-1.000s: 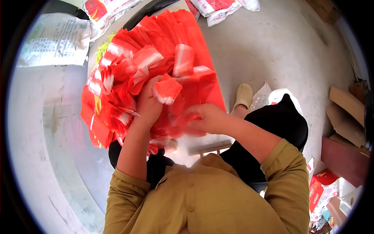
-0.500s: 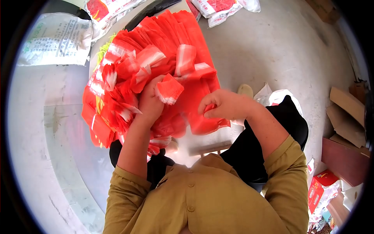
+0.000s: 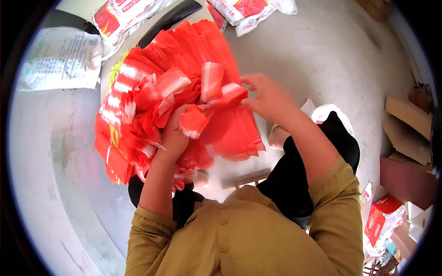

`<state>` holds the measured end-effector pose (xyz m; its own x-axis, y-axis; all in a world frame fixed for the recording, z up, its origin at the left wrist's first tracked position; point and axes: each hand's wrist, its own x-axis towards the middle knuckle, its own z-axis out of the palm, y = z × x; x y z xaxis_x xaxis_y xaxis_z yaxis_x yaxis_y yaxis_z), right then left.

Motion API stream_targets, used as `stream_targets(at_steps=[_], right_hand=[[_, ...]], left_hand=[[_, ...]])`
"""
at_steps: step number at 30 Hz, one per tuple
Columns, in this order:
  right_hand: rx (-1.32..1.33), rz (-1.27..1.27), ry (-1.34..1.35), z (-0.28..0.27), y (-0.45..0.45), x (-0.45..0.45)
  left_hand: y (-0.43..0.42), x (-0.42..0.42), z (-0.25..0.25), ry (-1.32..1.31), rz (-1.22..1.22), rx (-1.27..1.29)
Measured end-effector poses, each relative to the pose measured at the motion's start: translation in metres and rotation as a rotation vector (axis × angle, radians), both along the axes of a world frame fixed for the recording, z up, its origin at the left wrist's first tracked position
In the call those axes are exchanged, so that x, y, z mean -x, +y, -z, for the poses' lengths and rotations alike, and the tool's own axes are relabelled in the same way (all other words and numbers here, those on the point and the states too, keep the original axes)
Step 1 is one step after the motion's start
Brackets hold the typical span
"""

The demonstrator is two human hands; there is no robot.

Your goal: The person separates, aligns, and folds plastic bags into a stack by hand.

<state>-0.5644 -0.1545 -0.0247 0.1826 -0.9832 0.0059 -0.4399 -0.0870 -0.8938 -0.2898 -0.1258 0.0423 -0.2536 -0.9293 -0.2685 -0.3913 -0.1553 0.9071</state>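
Hands point(image 3: 221, 117) at red mesh bags point(image 3: 184, 50), concrete floor point(image 3: 331, 60)

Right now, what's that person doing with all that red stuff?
A seated person is handling a big, fanned-out heap of thin red sheets with whitish bands. The bare left hand is in among the folds. The bare right hand, a bit blurred, is at the heap's right edge, fingers spread; I can't tell if it touches.

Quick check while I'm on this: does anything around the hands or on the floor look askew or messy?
The red pile looks uneven: white-edged ends stick up crumpled beside the left hand. At lower right, a red carton sits askew among jumbled packaging. I see no spill.
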Motion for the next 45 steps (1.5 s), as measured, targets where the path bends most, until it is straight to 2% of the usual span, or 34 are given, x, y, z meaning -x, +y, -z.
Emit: stream_targets(at_steps=[1, 3, 6, 8, 10, 13, 14, 17, 20, 23, 26, 29, 32, 36, 38, 41, 42, 44, 45], right_hand=[[0.215, -0.012, 0.082, 0.013, 0.0, -0.009], [0.389, -0.049, 0.143, 0.025, -0.001, -0.019], [0.302, -0.079, 0.048, 0.027, -0.005, -0.026], [0.3, -0.048, -0.05, 0.023, -0.011, -0.025], [0.389, -0.041, -0.036, 0.014, -0.011, -0.025], [0.529, -0.084, -0.031, 0.004, -0.004, -0.026], [0.575, -0.108, -0.033, 0.003, -0.001, -0.028], [0.752, -0.185, -0.134, 0.0, 0.007, -0.037], [0.779, -0.392, -0.178, -0.007, 0.013, -0.032], [0.782, -0.435, -0.116, -0.015, 0.024, -0.033], [0.844, -0.482, -0.057, -0.013, 0.03, -0.033], [0.847, -0.544, -0.005, -0.012, 0.034, -0.033], [0.87, -0.541, -0.027, -0.006, 0.035, -0.037], [0.67, -0.613, -0.103, -0.01, 0.039, -0.035], [0.473, -0.614, -0.108, -0.022, 0.044, -0.031], [0.285, -0.196, -0.301, -0.012, 0.036, -0.03], [0.133, -0.105, -0.346, -0.006, 0.028, -0.028], [-0.171, 0.079, -0.429, 0.007, 0.005, -0.023], [-0.192, 0.1, -0.396, 0.01, 0.0, -0.023]], left_hand=[[0.0, 0.0, 0.001, 0.006, 0.008, -0.006], [0.0, -0.004, 0.004, 0.016, 0.012, -0.017], [0.004, -0.005, 0.005, 0.094, 0.074, -0.021], [0.01, -0.005, 0.007, -0.002, 0.145, 0.005], [0.015, -0.005, 0.012, -0.063, 0.222, -0.002], [0.02, 0.0, 0.007, -0.215, 0.283, -0.147], [0.02, 0.0, -0.002, -0.238, 0.313, -0.244], [0.019, -0.005, 0.001, -0.217, 0.36, -0.269], [0.023, -0.009, 0.009, -0.205, 0.323, -0.296], [0.027, -0.011, 0.016, -0.171, 0.231, -0.248], [0.03, -0.007, 0.027, 0.119, 0.061, -0.242], [0.03, 0.021, -0.001, 0.043, -0.031, -0.423], [0.039, 0.016, 0.01, 0.022, 0.119, -0.294], [0.04, 0.01, 0.016, -0.019, 0.21, -0.475], [0.041, 0.0, 0.029, -0.03, 0.264, -0.419], [0.037, 0.004, 0.016, -0.138, 0.306, -0.568], [0.037, 0.004, 0.014, -0.161, 0.306, -0.582], [0.041, 0.004, 0.014, -0.177, 0.257, -0.507], [0.041, 0.005, 0.013, -0.192, 0.231, -0.472]])
